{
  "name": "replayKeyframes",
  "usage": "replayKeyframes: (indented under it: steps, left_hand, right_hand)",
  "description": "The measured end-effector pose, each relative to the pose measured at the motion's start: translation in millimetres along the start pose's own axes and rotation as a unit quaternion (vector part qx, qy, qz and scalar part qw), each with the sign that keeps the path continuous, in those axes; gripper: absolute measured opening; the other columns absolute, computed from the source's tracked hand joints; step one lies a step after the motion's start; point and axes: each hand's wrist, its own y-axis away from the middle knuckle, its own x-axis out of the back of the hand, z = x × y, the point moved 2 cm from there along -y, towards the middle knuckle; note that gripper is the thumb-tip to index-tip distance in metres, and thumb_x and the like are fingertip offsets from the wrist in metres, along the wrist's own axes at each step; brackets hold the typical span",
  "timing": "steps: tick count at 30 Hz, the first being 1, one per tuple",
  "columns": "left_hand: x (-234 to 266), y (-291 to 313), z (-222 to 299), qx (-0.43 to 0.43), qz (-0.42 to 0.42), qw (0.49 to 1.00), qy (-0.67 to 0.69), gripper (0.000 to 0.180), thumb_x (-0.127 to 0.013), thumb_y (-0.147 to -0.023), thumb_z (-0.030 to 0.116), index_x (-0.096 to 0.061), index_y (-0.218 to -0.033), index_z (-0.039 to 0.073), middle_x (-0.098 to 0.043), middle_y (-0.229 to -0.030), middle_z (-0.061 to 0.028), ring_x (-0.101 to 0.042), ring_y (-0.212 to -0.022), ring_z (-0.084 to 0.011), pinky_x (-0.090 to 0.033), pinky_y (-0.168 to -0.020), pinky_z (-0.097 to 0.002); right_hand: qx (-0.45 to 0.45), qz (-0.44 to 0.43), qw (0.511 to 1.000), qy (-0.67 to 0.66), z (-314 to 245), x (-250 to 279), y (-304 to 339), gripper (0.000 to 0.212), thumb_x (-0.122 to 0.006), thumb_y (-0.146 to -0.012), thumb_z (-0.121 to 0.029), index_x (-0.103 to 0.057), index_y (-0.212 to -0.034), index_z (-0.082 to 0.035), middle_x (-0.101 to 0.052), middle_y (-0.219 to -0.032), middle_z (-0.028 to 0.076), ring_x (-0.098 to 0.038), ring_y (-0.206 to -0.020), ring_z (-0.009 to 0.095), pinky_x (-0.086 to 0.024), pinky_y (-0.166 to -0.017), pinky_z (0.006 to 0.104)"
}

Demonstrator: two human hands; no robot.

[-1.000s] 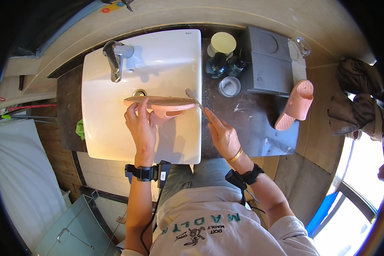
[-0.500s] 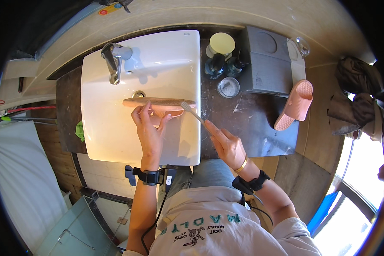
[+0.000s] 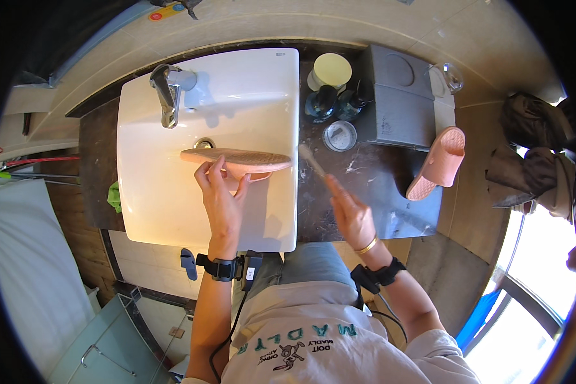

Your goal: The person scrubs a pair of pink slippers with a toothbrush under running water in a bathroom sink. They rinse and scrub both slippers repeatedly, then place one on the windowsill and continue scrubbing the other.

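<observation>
Dark bench flanks a white sink. Over the sink, near its drain, the left hand holds a slipper in a fingertip grip; the right hand has its grip closed round a brush just beyond the sink's right edge. Firm pressure could twist the slipper loose; a wide swing could knock the dish.
</observation>
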Motion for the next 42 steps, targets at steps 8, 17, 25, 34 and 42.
replayKeyframes:
  steps: [8,17,25,34,42]
  left_hand:
    - [7,6,-3,0.000,-0.023,1.000,0.021,0.057,-0.068,-0.074,-0.003,-0.044,-0.125,0.003,-0.038,-0.117,-0.0130,-0.051,-0.097,-0.0224,-0.045,-0.088,-0.0326]
    - [21,23,-9,-0.053,-0.037,0.998,0.022,0.058,-0.065,-0.072,-0.007,-0.047,-0.126,0.006,-0.043,-0.121,-0.0148,-0.047,-0.112,-0.0306,-0.042,-0.094,-0.0357]
    - [29,41,-21,-0.041,-0.004,0.999,-0.029,0.062,-0.066,-0.070,-0.008,-0.049,-0.127,0.010,-0.041,-0.121,-0.0152,-0.047,-0.112,-0.0308,-0.043,-0.091,-0.0364]
    - [23,44,-23,0.006,-0.026,0.999,0.021,0.061,-0.065,-0.073,-0.008,-0.046,-0.129,0.009,-0.045,-0.110,-0.0123,-0.052,-0.091,-0.0217,-0.045,-0.078,-0.0316]
    - [20,44,-26,0.058,-0.005,0.995,0.077,0.059,-0.064,-0.071,-0.010,-0.046,-0.124,0.007,-0.053,-0.097,-0.0089,-0.055,-0.074,-0.0176,-0.046,-0.066,-0.0287]
  right_hand:
    - [-0.135,-0.026,0.972,0.189,67,12,-35,0.038,-0.054,-0.080,-0.008,-0.055,-0.119,-0.010,-0.063,-0.080,0.022,-0.062,-0.069,0.040,-0.052,-0.063,0.0486]
    - [-0.197,-0.090,0.942,0.255,93,-5,-64,0.026,-0.051,-0.084,-0.014,-0.063,-0.107,-0.014,-0.064,-0.078,0.023,-0.064,-0.076,0.040,-0.053,-0.068,0.0475]
    - [-0.126,-0.033,0.980,0.152,69,11,-53,0.030,-0.051,-0.084,-0.010,-0.061,-0.112,-0.011,-0.064,-0.086,0.022,-0.063,-0.076,0.039,-0.052,-0.067,0.0464]
    - [-0.035,-0.157,0.973,-0.165,-42,-1,-26,0.043,-0.055,-0.083,-0.001,-0.054,-0.125,-0.010,-0.059,-0.075,0.019,-0.057,-0.054,0.027,-0.046,-0.055,0.0327]
    - [-0.006,-0.212,0.955,-0.208,-73,-6,-23,0.040,-0.054,-0.083,0.000,-0.053,-0.123,-0.005,-0.064,-0.084,0.019,-0.063,-0.071,0.033,-0.050,-0.063,0.0378]
